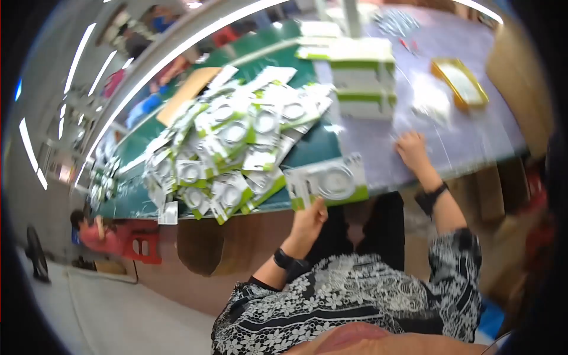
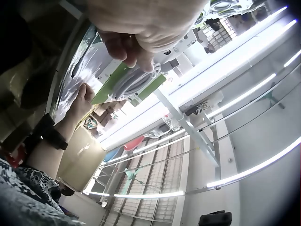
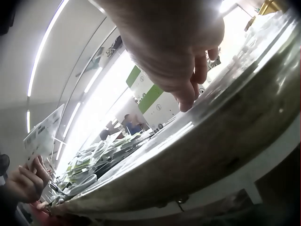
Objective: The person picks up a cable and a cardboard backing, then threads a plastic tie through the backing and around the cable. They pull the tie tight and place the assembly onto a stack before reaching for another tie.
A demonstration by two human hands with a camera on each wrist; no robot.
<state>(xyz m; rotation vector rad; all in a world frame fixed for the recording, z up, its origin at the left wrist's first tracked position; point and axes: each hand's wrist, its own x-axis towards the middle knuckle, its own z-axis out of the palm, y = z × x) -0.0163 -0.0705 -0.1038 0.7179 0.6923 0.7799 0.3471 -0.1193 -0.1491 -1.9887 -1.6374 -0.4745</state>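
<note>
My left hand point(image 1: 309, 222) grips the lower left edge of a packaged cable point(image 1: 336, 182). This flat green-and-white pack shows a coiled white cable and is raised over the table's front edge. In the left wrist view the coil point(image 2: 134, 84) sits just beyond my fingertips. My right hand point(image 1: 412, 151) is at the front of the purple-grey tabletop point(image 1: 370, 139), fingers loosely bent with nothing visible in them. The right wrist view has its fingertips point(image 3: 186, 106) right at the table surface. A large heap of similar cable packs point(image 1: 231, 133) lies to the left.
White-and-green boxes point(image 1: 364, 77) are stacked behind the held pack. Beyond my right hand are a pile of small clear bags point(image 1: 431, 100) and a yellow tray point(image 1: 478, 105). A red-handled tool point(image 1: 408, 46) lies farther back. Cardboard point(image 1: 520, 83) stands along the right side.
</note>
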